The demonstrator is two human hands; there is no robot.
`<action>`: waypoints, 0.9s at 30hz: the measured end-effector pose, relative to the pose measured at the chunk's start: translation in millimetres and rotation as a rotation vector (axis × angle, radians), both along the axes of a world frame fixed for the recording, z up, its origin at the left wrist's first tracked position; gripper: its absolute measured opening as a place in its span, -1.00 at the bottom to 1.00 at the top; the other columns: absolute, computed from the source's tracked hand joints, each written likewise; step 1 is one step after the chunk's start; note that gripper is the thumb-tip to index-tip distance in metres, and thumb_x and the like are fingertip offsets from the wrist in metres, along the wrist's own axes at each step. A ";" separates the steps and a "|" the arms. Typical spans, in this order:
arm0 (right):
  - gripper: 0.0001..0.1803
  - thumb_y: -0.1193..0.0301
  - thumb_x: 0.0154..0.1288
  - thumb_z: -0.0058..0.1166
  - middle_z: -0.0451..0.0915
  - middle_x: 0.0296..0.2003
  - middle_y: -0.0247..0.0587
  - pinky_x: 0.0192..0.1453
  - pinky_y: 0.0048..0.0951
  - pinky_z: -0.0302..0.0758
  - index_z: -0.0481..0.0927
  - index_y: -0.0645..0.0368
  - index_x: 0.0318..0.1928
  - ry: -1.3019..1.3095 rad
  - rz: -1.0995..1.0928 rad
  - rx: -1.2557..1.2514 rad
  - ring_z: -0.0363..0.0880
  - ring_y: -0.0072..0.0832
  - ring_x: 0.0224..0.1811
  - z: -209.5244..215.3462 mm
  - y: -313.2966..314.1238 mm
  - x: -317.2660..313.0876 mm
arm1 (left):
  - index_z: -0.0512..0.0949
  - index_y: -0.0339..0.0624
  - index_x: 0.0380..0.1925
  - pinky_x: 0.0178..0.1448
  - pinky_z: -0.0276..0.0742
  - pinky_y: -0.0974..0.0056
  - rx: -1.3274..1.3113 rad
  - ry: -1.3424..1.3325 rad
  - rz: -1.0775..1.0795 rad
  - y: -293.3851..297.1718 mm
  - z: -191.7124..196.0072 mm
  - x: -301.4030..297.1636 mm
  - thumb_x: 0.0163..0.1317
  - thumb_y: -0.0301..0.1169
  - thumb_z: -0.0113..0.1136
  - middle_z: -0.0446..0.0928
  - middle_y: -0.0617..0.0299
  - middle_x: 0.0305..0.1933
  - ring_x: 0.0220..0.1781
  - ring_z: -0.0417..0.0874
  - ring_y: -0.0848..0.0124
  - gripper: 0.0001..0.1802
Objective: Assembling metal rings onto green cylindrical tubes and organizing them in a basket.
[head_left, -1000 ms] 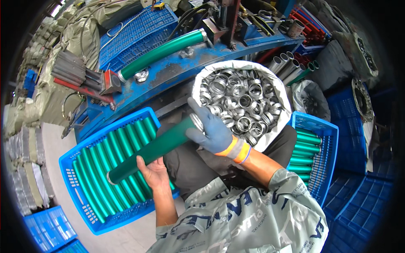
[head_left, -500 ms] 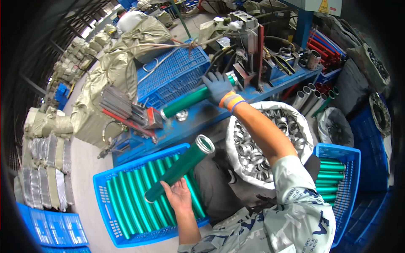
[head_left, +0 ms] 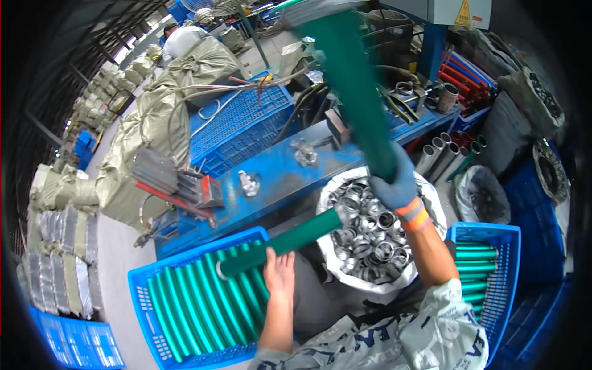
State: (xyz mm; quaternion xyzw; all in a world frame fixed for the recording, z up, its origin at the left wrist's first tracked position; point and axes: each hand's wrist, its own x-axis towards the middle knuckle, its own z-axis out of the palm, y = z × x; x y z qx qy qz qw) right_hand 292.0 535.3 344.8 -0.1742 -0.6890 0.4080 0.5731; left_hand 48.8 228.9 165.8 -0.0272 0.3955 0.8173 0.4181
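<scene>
My bare left hand (head_left: 280, 274) holds a green metal tube (head_left: 280, 248) near its lower left part. That tube slants over the blue crate (head_left: 137, 296) of green tubes, its far end above a white sack (head_left: 328, 262) of shiny metal rings (head_left: 370, 231). In my right hand (head_left: 396, 183), in a grey-blue glove with an orange cuff, is the lower end of a second green tube (head_left: 354, 80). This tube is raised steeply over the workbench, smeared by motion, and its wide upper end reaches the top of the picture.
A blue workbench (head_left: 277, 169) crosses ahead, bearing a red-edged metal fixture (head_left: 211, 191) and loose metal pieces (head_left: 248, 184). Right of me stands another blue crate (head_left: 513, 265) with green tubes. Beyond the bench are stacked blue crates (head_left: 240, 117), cloth sacks (head_left: 166, 117) and a person (head_left: 183, 42).
My right hand has lifted its tube off the bench and swung it toward me, upright. The tube in my left hand has tipped lower to the right, toward the sack.
</scene>
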 end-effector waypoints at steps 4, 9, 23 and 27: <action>-0.11 0.17 0.31 0.52 0.75 0.20 -0.14 0.24 -0.30 0.71 0.51 0.32 0.55 0.154 -0.198 -0.327 0.77 -0.39 0.12 -57.9 -34.3 104.5 | 0.43 -0.13 0.63 0.81 0.36 -0.25 0.099 0.115 -0.046 137.5 43.8 -16.5 0.63 -0.01 0.51 0.55 0.07 0.62 0.73 0.46 0.11 -0.21; -0.02 0.00 0.26 0.65 0.79 0.14 -0.11 0.20 -0.28 0.75 0.54 0.34 0.49 0.099 -0.213 -0.510 0.79 -0.37 0.08 -86.6 -105.6 199.8 | 0.53 -0.24 0.51 0.78 0.41 -0.14 0.194 0.157 0.007 225.9 86.8 -82.2 0.56 -0.02 0.59 0.62 0.04 0.50 0.63 0.54 0.13 -0.25; 0.02 -0.18 0.21 0.68 0.78 0.02 -0.23 0.11 -0.37 0.71 0.61 0.34 0.40 0.132 -0.285 -0.653 0.77 -0.46 0.01 -92.1 -129.1 241.4 | 0.58 -0.34 0.42 0.48 0.82 0.03 0.301 0.141 -0.051 219.0 115.3 -68.2 0.51 0.02 0.62 0.68 -0.05 0.44 0.40 0.81 0.09 -0.23; 0.03 -0.19 0.20 0.68 0.77 0.00 -0.24 0.10 -0.37 0.71 0.61 0.34 0.40 0.114 -0.254 -0.645 0.76 -0.45 -0.02 -86.7 -135.5 237.2 | 0.54 -0.26 0.52 0.74 0.51 -0.15 -0.023 0.237 0.069 269.1 57.6 -104.5 0.53 0.02 0.62 0.65 -0.05 0.50 0.59 0.65 0.03 -0.19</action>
